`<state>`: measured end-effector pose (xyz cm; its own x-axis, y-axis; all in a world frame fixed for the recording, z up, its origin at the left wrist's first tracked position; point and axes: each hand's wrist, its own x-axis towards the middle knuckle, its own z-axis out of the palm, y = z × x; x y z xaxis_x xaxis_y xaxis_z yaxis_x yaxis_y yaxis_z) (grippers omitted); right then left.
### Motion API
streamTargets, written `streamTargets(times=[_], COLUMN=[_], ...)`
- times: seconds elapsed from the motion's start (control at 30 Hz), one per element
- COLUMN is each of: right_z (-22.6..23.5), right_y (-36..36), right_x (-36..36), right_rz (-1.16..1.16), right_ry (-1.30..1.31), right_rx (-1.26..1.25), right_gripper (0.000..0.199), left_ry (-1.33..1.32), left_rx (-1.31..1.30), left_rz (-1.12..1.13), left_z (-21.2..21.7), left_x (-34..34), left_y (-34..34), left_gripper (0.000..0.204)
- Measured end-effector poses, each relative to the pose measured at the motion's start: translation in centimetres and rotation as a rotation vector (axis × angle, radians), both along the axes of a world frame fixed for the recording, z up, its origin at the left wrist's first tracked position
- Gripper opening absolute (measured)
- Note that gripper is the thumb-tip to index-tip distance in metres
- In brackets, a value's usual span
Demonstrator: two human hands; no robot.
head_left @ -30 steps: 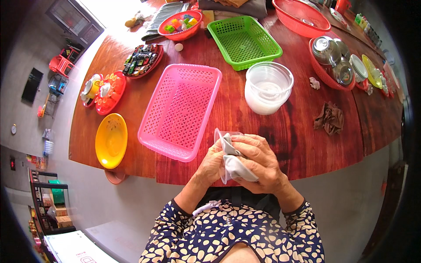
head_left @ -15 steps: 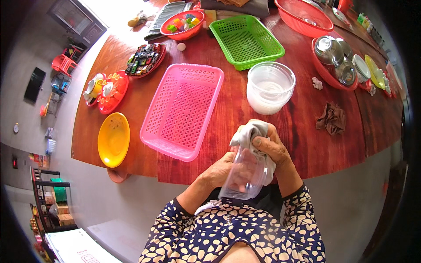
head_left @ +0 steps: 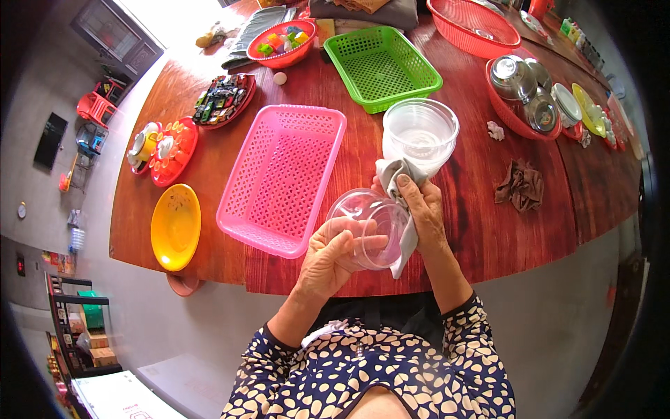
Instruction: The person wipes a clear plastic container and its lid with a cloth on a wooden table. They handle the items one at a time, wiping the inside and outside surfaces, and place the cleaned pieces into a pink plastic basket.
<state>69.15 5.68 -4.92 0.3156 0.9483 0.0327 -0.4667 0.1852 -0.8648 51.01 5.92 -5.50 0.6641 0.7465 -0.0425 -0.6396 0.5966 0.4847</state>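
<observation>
A clear round plastic container (head_left: pixel 382 222) is held tilted over the table's near edge. My left hand (head_left: pixel 333 260) grips it from the left, its fingers showing through the clear wall. Bunched in my right hand (head_left: pixel 424 209) is a grey-white cloth (head_left: pixel 399 172), pressed against the container's right side; one end hangs below the fingers. Just beyond my right hand stands a stack of clear plastic containers (head_left: pixel 420 133). A pink perforated basket (head_left: pixel 279 174) lies to the left of my hands.
On the left sit a yellow oval plate (head_left: pixel 176 227), a red tray of cups (head_left: pixel 174 150) and a plate of toy cars (head_left: pixel 222 99). Farther off are a green basket (head_left: pixel 382 66) and a red colander of colourful pieces (head_left: pixel 283 42). A brown crumpled cloth (head_left: pixel 520 186) and a bowl of metal pots (head_left: pixel 522 94) lie right.
The container has risen from near my lap to above the table edge and turned so its round opening shows. My left hand has moved up with it, and the cloth hangs lower.
</observation>
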Motion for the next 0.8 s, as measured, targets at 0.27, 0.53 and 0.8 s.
streamTargets(times=[0.27, 0.53, 0.8], right_z=[0.4, 0.9, 3.8], right_y=[-2.3, -5.3, -3.8], right_x=[0.7, -0.4, -1.4], right_rz=[-0.165, -0.101, -0.216], right_ry=[-0.7, -1.135, -1.352], right_rx=[0.282, 0.519, 0.582], right_gripper=[0.026, 0.046, 0.027], left_ry=[0.05, -0.043, 0.094], left_rx=[-0.03, -0.073, 0.027], left_rz=[0.04, 0.116, 0.055], left_z=[0.2, -0.6, -0.7], left_x=[0.6, 1.0, 1.3], left_y=[-0.4, -0.1, -1.0], left_gripper=[0.022, 0.019, 0.028])
